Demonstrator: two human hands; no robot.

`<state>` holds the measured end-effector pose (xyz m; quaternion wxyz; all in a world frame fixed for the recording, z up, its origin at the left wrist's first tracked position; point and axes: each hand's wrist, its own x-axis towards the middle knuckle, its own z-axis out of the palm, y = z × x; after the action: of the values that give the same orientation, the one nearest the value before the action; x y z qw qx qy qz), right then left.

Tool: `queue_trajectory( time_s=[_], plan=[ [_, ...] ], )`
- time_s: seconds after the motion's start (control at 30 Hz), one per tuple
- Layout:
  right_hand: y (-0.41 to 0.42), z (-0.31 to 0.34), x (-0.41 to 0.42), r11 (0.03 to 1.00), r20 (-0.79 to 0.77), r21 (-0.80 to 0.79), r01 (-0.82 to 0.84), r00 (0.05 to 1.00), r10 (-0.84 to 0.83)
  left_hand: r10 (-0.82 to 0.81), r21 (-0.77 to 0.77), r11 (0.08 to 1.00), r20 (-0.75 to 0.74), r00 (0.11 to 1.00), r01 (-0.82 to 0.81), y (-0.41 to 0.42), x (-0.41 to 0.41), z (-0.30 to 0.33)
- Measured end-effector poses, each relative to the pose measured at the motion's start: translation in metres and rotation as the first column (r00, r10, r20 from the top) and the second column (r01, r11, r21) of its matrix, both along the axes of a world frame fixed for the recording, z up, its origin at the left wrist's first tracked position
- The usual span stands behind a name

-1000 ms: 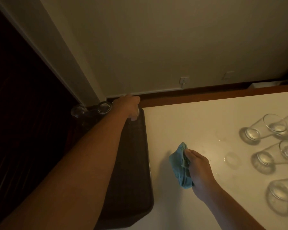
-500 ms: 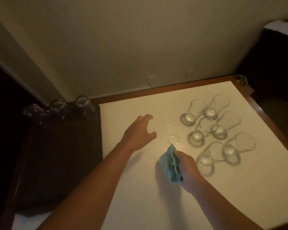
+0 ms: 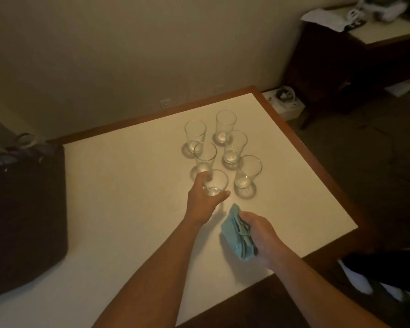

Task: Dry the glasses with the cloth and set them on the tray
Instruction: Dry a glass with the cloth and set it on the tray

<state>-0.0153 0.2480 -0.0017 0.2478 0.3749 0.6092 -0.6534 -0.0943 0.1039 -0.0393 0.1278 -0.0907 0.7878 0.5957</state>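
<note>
Several clear glasses stand upright in a cluster on the white table. My left hand wraps its fingers and thumb around the base of the nearest glass, which stands on the table. Just right of it stands another glass. My right hand grips a bunched teal cloth above the table, below the glasses. The dark tray lies at the table's left side, with dried glasses at its far edge, blurred.
The table has a brown wooden rim and stands against a beige wall. A dark cabinet with papers on top stands at the far right. A white box sits on the floor beyond the table corner.
My left hand left a glass on the tray, crossed the table to the right and closed around the nearest glass. The view swung right. My right hand kept the cloth.
</note>
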Motion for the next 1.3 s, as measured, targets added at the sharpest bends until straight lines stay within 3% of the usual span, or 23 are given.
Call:
queue_trajectory(
  time_s=[0.1, 0.17, 0.23, 0.3, 0.43, 0.53, 0.6, 0.77, 0.97, 1.17, 1.3],
  plan=[
    [0.005, 0.01, -0.003, 0.988, -0.212, 0.091, 0.127, 0.972, -0.105, 0.152, 0.146, 0.976, 0.081, 0.985, -0.163, 0.001, 0.005, 0.006],
    [-0.003, 0.024, -0.004, 0.973, -0.433, 0.124, 0.196, 0.893, -0.125, 0.234, 0.296, 0.91, 0.214, 0.948, -0.292, 0.002, 0.012, 0.021],
    [-0.015, 0.037, -0.008, 0.984, -0.598, 0.143, 0.107, 0.801, 0.0, 0.216, 0.38, 0.858, 0.342, 0.915, -0.345, 0.003, 0.02, 0.038],
    [-0.03, 0.047, -0.017, 0.974, -0.665, 0.211, -0.084, 0.718, 0.206, 0.174, 0.437, 0.832, 0.379, 0.909, -0.342, 0.005, 0.03, 0.053],
    [-0.063, 0.068, -0.027, 0.948, -0.697, 0.225, -0.226, 0.642, 0.319, 0.32, 0.493, 0.735, 0.354, 0.879, -0.466, -0.004, 0.037, 0.091],
    [-0.079, 0.071, -0.001, 0.922, -0.736, 0.284, -0.263, 0.556, 0.386, 0.505, 0.407, 0.703, 0.292, 0.812, -0.583, -0.024, 0.032, 0.117],
    [-0.085, 0.073, 0.005, 0.924, -0.773, 0.287, -0.251, 0.51, 0.378, 0.549, 0.327, 0.732, 0.237, 0.802, -0.598, -0.033, 0.037, 0.129],
    [-0.098, 0.117, -0.032, 0.985, -0.752, -0.015, -0.173, 0.651, 0.103, 0.412, 0.362, 0.81, 0.207, 0.887, -0.461, -0.036, 0.051, 0.163],
    [-0.126, 0.128, 0.02, 0.98, -0.83, 0.042, -0.196, 0.539, 0.144, 0.581, 0.204, 0.797, -0.004, 0.814, -0.568, -0.054, 0.055, 0.193],
    [-0.125, 0.145, -0.03, 0.988, -0.744, -0.063, -0.141, 0.666, 0.048, 0.474, 0.203, 0.865, -0.03, 0.88, -0.458, -0.046, 0.061, 0.206],
    [-0.137, 0.145, 0.003, 0.975, -0.812, 0.017, -0.22, 0.567, 0.142, 0.644, 0.224, 0.755, -0.077, 0.761, -0.616, -0.062, 0.053, 0.211]
  ],
)
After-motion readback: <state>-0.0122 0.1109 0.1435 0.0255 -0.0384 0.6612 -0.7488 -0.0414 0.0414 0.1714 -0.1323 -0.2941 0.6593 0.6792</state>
